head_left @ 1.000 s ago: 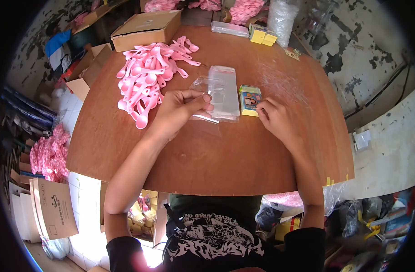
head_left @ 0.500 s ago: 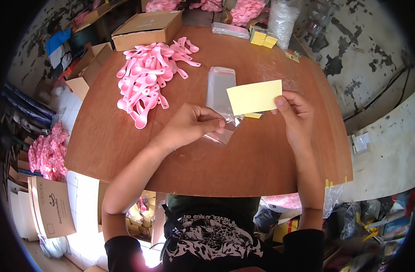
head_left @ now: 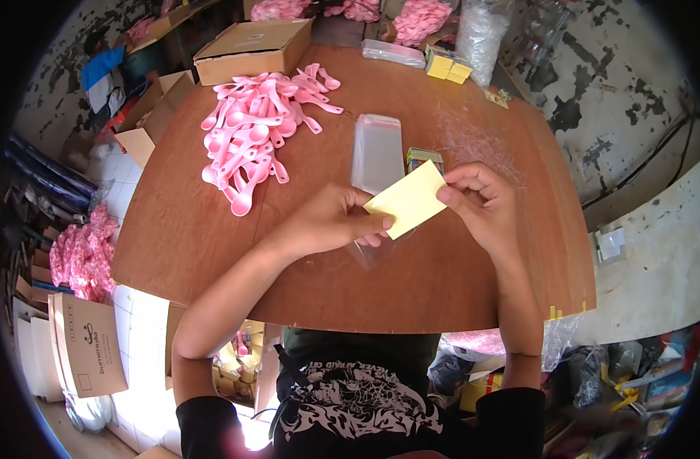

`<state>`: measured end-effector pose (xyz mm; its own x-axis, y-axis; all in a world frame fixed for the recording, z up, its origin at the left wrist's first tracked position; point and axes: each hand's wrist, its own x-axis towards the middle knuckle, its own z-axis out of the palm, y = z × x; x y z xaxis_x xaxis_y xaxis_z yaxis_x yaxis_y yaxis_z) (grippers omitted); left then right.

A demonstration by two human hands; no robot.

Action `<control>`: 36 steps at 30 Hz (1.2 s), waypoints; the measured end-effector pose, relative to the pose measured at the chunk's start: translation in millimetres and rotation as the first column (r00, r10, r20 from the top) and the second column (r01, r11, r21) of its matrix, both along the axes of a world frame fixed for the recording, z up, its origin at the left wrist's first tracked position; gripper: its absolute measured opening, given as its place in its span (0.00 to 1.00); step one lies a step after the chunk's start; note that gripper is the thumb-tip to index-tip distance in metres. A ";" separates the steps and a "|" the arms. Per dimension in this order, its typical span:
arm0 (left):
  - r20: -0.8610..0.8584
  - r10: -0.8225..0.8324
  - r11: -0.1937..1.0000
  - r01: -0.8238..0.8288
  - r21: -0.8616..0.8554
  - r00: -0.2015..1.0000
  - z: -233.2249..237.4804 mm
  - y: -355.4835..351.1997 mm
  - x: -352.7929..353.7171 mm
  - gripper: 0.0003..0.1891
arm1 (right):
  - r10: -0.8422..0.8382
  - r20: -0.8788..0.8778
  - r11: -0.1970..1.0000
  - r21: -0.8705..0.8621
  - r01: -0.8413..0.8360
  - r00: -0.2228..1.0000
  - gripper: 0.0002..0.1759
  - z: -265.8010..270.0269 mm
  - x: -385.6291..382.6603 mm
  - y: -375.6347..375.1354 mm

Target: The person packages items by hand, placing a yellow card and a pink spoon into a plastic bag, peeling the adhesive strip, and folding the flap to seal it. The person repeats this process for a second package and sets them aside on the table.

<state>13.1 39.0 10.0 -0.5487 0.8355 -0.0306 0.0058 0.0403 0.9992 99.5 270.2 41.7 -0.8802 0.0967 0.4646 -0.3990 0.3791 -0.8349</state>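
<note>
Above the table (head_left: pixel 350 298), towards its near edge, my left hand (head_left: pixel 336 222) and right hand (head_left: pixel 484 205) pinch opposite ends of the yellow card (head_left: pixel 408 200); clear film (head_left: pixel 371 254) shows beneath my left. I'm probably aligning them, which calls for a light, level grip.

The person wears a black T-shirt (head_left: pixel 342 382) with short, loose sleeves, the left one (head_left: pixel 208 424) and the right one (head_left: pixel 510 421) both plain and ending above the elbow. Across its front runs a pale grey-white print (head_left: pixel 357 417): jagged, spiky lettering beneath a web-like drawing and small capitals. Dark green cloth (head_left: pixel 365 342) shows at the lap, with a black strap (head_left: pixel 288 363) beside it.
</note>
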 end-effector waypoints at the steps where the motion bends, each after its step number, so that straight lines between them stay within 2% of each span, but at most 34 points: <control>1: -0.016 0.001 1.000 -0.001 -0.019 1.000 5.9 -0.4 1.2 0.16 | 0.001 0.000 1.000 -0.002 -0.001 1.000 0.06 1.2 1.3 -1.0; 3: -0.032 0.001 0.999 -0.002 -0.038 0.999 10.3 1.4 0.9 0.16 | 0.024 0.037 0.997 0.070 -0.026 0.999 0.07 5.0 5.4 -4.1; 5: -0.221 0.032 0.998 -0.044 -0.048 0.975 12.0 4.1 -0.3 0.16 | 0.078 0.030 0.993 0.082 -0.080 0.996 0.07 2.8 6.1 -6.6; 7: -0.222 0.033 0.998 -0.042 -0.035 0.975 19.5 7.0 2.0 0.16 | 0.164 -0.010 0.975 0.153 -0.161 0.986 0.08 1.8 5.0 -8.7; 9: -0.220 0.035 0.999 -0.041 -0.023 0.975 28.0 8.4 3.7 0.16 | 0.180 -0.015 0.966 0.192 -0.174 0.983 0.08 3.5 6.0 -11.6; 11: -0.216 0.004 0.993 -0.029 -0.113 0.976 33.4 10.0 3.2 0.16 | 0.195 -0.017 0.955 0.229 -0.186 0.981 0.08 3.0 7.1 -12.5; 14: -0.255 0.007 0.999 -0.015 -0.029 0.967 31.4 13.9 2.0 0.16 | 0.270 0.049 0.951 0.146 -0.274 0.962 0.09 3.1 7.6 -12.2; 16: -0.283 0.000 1.000 -0.003 -0.009 0.959 30.4 15.1 1.6 0.16 | 0.347 0.163 0.937 -0.009 -0.350 0.924 0.11 7.2 9.0 -11.9; 20: -0.286 -0.044 0.999 0.044 -0.007 0.957 38.3 14.1 6.3 0.17 | 0.429 0.264 0.902 -0.069 -0.427 0.864 0.12 11.7 7.8 -10.6; 22: -0.274 -0.054 0.998 0.057 0.004 0.960 33.4 16.7 4.2 0.17 | 0.475 0.373 0.877 -0.122 -0.466 0.797 0.12 11.7 7.0 -13.2; 23: -0.265 -0.066 0.997 0.073 0.016 0.962 30.8 18.0 3.6 0.17 | 0.478 0.374 0.875 -0.124 -0.468 0.794 0.12 14.8 7.2 -15.9; 24: -0.262 -0.063 0.997 0.070 0.016 0.963 29.4 19.1 4.6 0.17 | 0.466 0.429 0.868 -0.052 -0.493 0.774 0.12 20.2 7.9 -19.8; 25: -0.259 -0.045 0.995 0.067 0.075 0.965 28.2 20.1 6.2 0.17 | 0.448 0.481 0.854 0.017 -0.519 0.754 0.12 22.7 7.9 -22.6; 26: -0.255 -0.027 0.989 0.064 0.135 0.967 26.6 20.2 7.3 0.16 | 0.451 0.483 0.853 0.015 -0.522 0.751 0.12 20.0 6.3 -22.7; 27: -0.252 -0.024 0.989 0.059 0.134 0.967 23.9 19.9 7.6 0.16 | 0.430 0.504 0.847 0.061 -0.528 0.749 0.12 15.1 3.9 -21.4; 29: -0.514 0.098 0.982 0.002 0.190 0.852 20.1 17.7 8.2 0.19 | 0.411 0.526 0.838 0.104 -0.536 0.745 0.12 9.5 -0.2 -23.1; 31: -0.492 0.123 0.979 -0.025 0.201 0.862 21.3 7.8 12.9 0.21 | 0.361 0.530 0.832 0.188 -0.521 0.768 0.10 7.2 -5.4 -27.5; 33: -0.471 0.152 0.975 -0.054 0.214 0.869 22.5 -6.6 14.8 0.23 | 0.395 0.489 0.851 0.123 -0.510 0.778 0.10 9.4 -10.9 -27.6; 34: -0.428 0.057 0.998 -0.046 0.036 0.902 21.7 -16.6 13.6 0.25 | 0.421 0.446 0.868 0.055 -0.493 0.790 0.10 11.6 -14.0 -26.2; 35: -0.367 -0.030 0.989 -0.025 -0.143 0.930 20.5 -25.9 12.3 0.26 | 0.395 0.435 0.868 0.113 -0.484 0.809 0.11 18.1 -22.2 -21.6; 36: -0.367 -0.026 0.989 -0.029 -0.144 0.930 18.0 -33.8 10.5 0.26 | 0.389 0.448 0.876 0.090 -0.474 0.805 0.11 20.4 -32.5 -15.6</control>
<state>23.6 5.2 28.0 -0.5454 0.8365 0.0532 0.3710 0.1840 0.9102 67.0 254.6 62.1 -0.9204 -0.3901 0.0273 -0.2019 0.4143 -0.8875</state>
